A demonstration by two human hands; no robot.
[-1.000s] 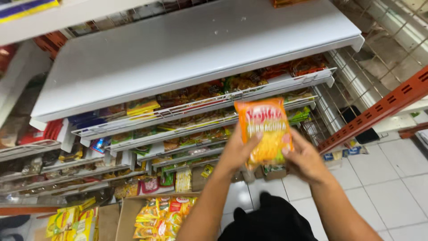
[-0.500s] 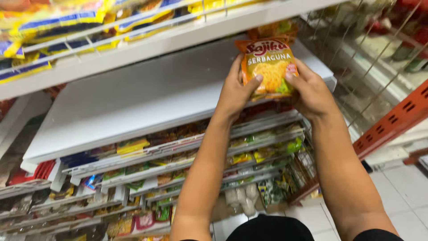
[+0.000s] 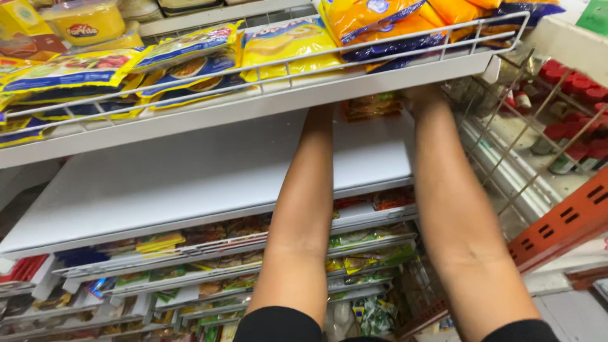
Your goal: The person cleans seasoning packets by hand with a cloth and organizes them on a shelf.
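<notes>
Reached deep under the upper wire-fronted shelf (image 3: 266, 104), both forearms stretched toward twelve o'clock. Left hand (image 3: 322, 113) mostly hidden beneath that shelf's edge, only the wrist showing; grip not readable. Right hand (image 3: 423, 96) likewise tucked under the shelf at one o'clock; fingers out of sight, so could not tell whether clamped or loose. Orange noodle packet (image 3: 372, 106) sat between the two wrists, at the back right of the bare white shelf (image 3: 190, 177), partly shadowed; appeared to rest on a small stack of like packets, contact with either hand not visible. Above, at ten to twelve o'clock, yellow and blue packets (image 3: 190, 54) lay flat behind the wire rail. Orange bags (image 3: 392, 22) at one o'clock. Red-capped bottles (image 3: 573, 95) in a wire rack at three o'clock. Lower tiers of mixed packets (image 3: 209, 253) at seven o'clock, below the white shelf.
</notes>
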